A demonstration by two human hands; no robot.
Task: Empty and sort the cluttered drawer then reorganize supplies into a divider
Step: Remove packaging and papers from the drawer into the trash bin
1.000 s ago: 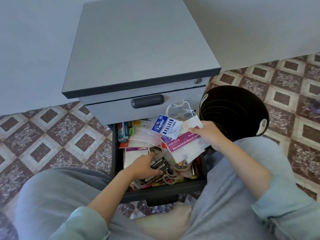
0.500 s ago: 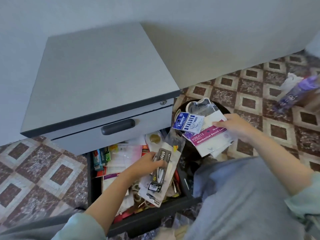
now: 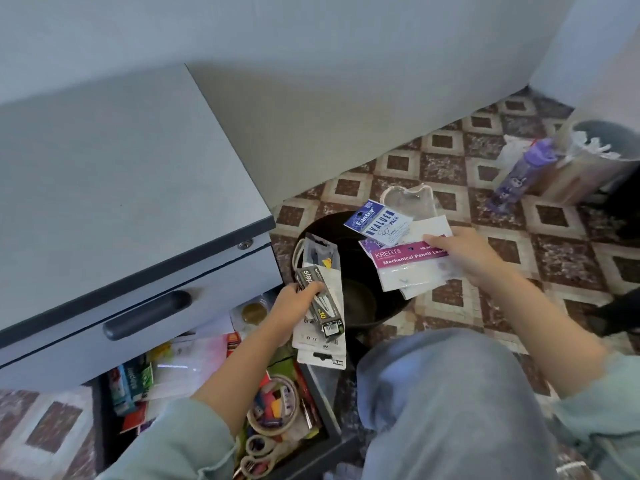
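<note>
The open bottom drawer (image 3: 330,389) of a grey cabinet (image 3: 104,188) is crowded with supplies: tape rolls (image 3: 273,407), scissors, paper packets and small boxes. My left hand (image 3: 294,306) grips a staples packet (image 3: 320,303) with other flat packets behind it, lifted above the drawer's right edge. My right hand (image 3: 467,254) holds a fan of packets, with a pink mechanical pencil lead pack (image 3: 405,268) and a blue value pack (image 3: 377,223) on top, over a black round bin (image 3: 360,299).
A purple bottle (image 3: 519,174) and a grey bucket (image 3: 602,140) with white things stand at the right on the patterned tile floor. My knee in grey trousers (image 3: 450,393) fills the foreground beside the drawer. A pale wall runs behind.
My left hand has lifted the staples packets out of the drawer and carried them right toward the bin. My right hand has moved its packets right, over the bin. The view has turned right.
</note>
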